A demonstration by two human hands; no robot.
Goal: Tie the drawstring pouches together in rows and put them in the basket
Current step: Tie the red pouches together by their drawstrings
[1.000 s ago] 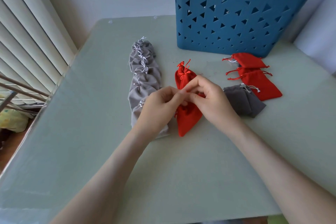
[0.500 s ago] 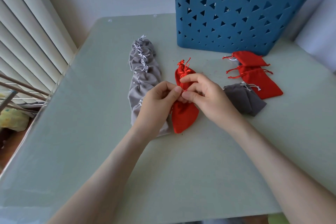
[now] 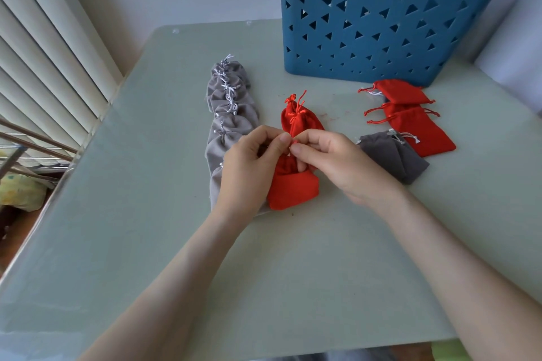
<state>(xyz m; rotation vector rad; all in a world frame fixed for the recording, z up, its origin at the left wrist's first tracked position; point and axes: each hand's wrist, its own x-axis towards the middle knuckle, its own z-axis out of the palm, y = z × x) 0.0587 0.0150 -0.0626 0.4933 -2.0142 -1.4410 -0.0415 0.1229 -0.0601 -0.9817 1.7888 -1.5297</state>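
— Slippage: left hand [image 3: 246, 167] and right hand [image 3: 331, 161] each pinch the thin red drawstring cord [image 3: 293, 142] between thumb and forefinger, above the red fabric pouch [image 3: 293, 189] resting on the pale green table [image 3: 293, 272].
— And a slack knot could let that pouch drop before reaching the blue perforated plastic basket [image 3: 381, 38] behind.

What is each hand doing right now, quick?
Left hand: closed, pinching the drawstring of the red pouch.
Right hand: closed, pinching the same drawstring.
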